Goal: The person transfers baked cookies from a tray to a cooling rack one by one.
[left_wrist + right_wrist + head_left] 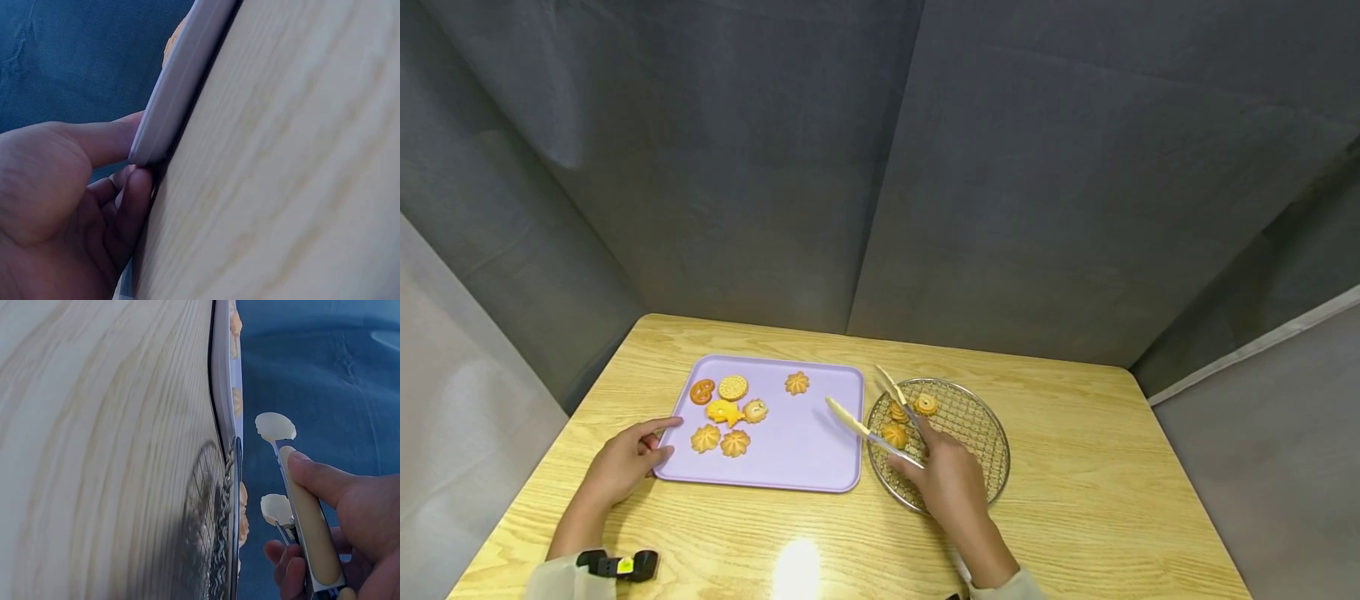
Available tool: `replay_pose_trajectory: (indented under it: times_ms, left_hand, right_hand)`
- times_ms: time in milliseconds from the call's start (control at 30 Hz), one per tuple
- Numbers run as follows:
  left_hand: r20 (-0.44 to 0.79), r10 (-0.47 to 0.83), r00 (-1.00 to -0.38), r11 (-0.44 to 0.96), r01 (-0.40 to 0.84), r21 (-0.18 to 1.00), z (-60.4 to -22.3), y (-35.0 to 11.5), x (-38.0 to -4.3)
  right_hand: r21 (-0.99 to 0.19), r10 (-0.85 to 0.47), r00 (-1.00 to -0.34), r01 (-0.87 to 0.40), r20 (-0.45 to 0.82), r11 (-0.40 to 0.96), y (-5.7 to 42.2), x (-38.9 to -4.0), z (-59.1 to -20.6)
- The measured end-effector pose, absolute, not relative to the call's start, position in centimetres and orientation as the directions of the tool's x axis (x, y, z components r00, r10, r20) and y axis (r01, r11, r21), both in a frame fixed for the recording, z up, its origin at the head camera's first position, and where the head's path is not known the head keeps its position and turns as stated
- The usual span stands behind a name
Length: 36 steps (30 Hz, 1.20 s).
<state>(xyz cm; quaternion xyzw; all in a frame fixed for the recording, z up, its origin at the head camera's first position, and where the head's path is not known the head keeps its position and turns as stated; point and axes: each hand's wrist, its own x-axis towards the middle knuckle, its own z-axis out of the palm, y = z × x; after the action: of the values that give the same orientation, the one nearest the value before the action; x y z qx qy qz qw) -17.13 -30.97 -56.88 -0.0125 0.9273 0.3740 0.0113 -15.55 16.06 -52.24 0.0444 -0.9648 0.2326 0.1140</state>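
Observation:
My left hand [622,460] grips the left edge of a lilac tray [805,433], thumb over the rim and curled fingers below it in the left wrist view. Several cookies lie on the tray: a pretzel [702,392], a round one [733,387], a yellow fish-shaped one [725,412], a flower-shaped one [797,382] and others. My right hand [953,479] holds a pair of tongs [880,442], spread apart with nothing between the cream tips. Below the tongs a round wire rack [981,429] carries cookies, among them a flower-shaped one [894,435] and a round one [926,404].
Both the tray and the rack stand on a light wooden table [1097,467]. Grey curtains [1000,208] hang behind the table and at its sides. The rack stands close to the tray's right edge.

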Motion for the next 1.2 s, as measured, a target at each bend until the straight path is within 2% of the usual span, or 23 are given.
replay_pose_trajectory:
  times_ms: [567,967,1200]
  left_hand:
    - [-0.039,-0.018,-0.999,0.705,-0.040,0.708,-56.8,-30.9,-16.9]
    - [-0.041,-0.011,-0.999,0.703,-0.037,0.711,-57.0,-31.0,-17.0]
    - [-0.043,-0.016,-0.999,0.707,-0.042,0.706,-57.0,-31.0,-17.0]
  right_hand:
    - [-0.441,-0.058,-0.972,-0.157,0.230,0.884,14.3,-15.9,-52.3]
    - [-0.424,-0.090,-0.958,-0.204,0.274,0.882,13.0,-16.4,-52.6]
    - [-0.437,-0.091,-0.966,-0.193,0.244,0.878,12.3,-16.7,-52.7]
